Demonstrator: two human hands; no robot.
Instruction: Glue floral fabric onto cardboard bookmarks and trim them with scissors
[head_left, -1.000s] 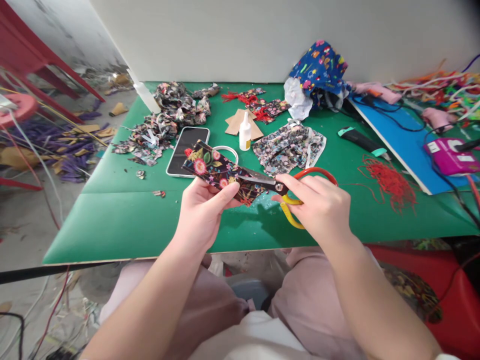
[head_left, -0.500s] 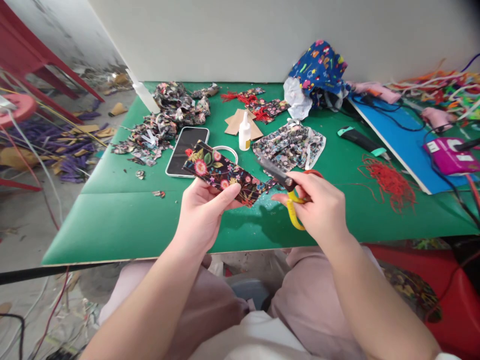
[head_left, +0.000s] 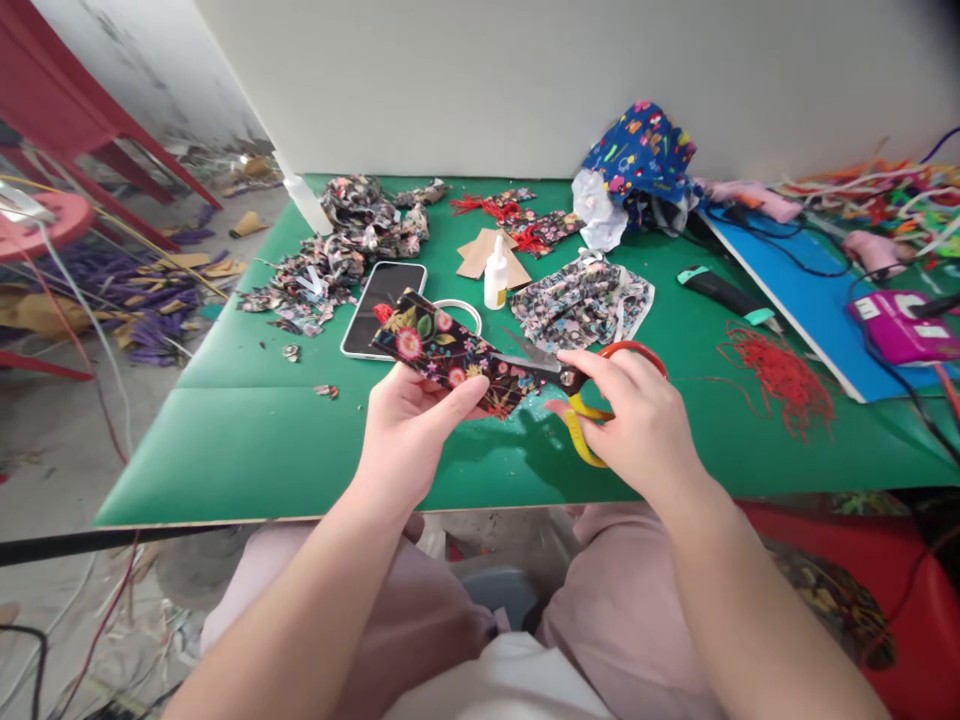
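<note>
My left hand (head_left: pixel 412 425) is closed on a strip of black floral fabric (head_left: pixel 442 345), thumb on top and the other fingers beneath it. In my right hand (head_left: pixel 637 420) is a pair of scissors (head_left: pixel 568 380) with yellow and red handles. Its blades are spread and point left, one lying across the fabric's right end. Behind the fabric lie a phone (head_left: pixel 375 310) and a white ring (head_left: pixel 469 318), partly covered by the cloth. A small white bottle (head_left: pixel 496 278) stands beyond them.
Fabric scraps (head_left: pixel 360 235) are heaped at the back left, near another bottle (head_left: pixel 307 203). A floral cloth piece (head_left: pixel 581 300), a utility knife (head_left: pixel 727 298) and red threads (head_left: pixel 784 385) lie to the right. A blue board (head_left: pixel 810 320) carries cables and a magenta box (head_left: pixel 911 325).
The scissors' blades have opened wider and one now reaches over the fabric's right end. My left hand keeps its hold. The whole view has shifted slightly.
</note>
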